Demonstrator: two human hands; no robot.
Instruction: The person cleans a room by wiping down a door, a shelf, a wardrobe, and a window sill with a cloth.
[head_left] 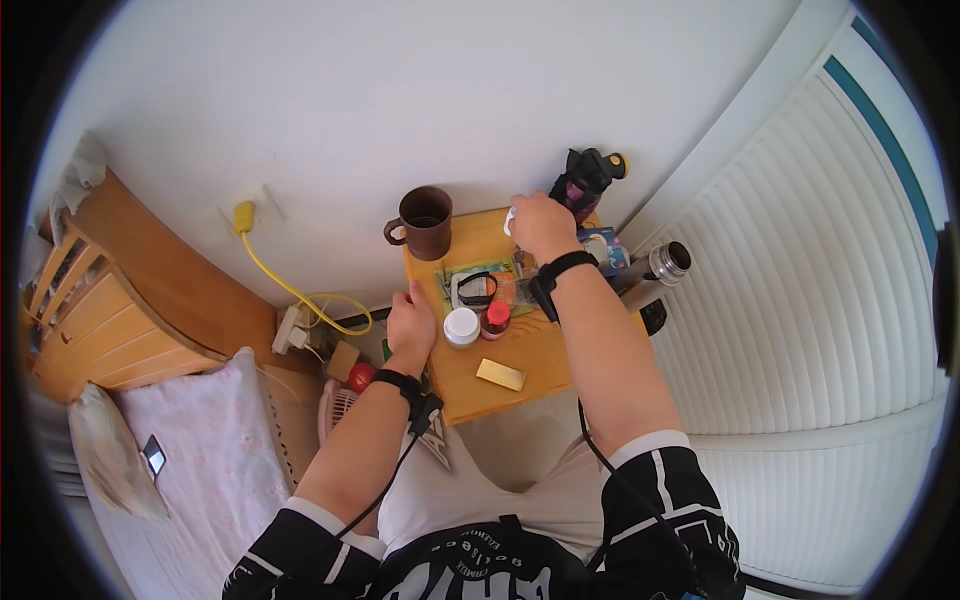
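Note:
My right hand is closed at the back of a small wooden table, with a bit of something white, perhaps a tissue or cloth, showing at its fingers. On the table's left edge my left hand is closed round the rim, its fingers partly hidden. A brown mug stands at the back left corner. Between my hands lie flat packets with a black band on top. A white-lidded jar and a red-capped bottle stand in front of them, and a gold box lies nearer me.
A dark bottle stands at the back right, near a steel flask and a blue packet. White pleated panels rise on the right. At left are a yellow cable, a power strip and a bed with a phone.

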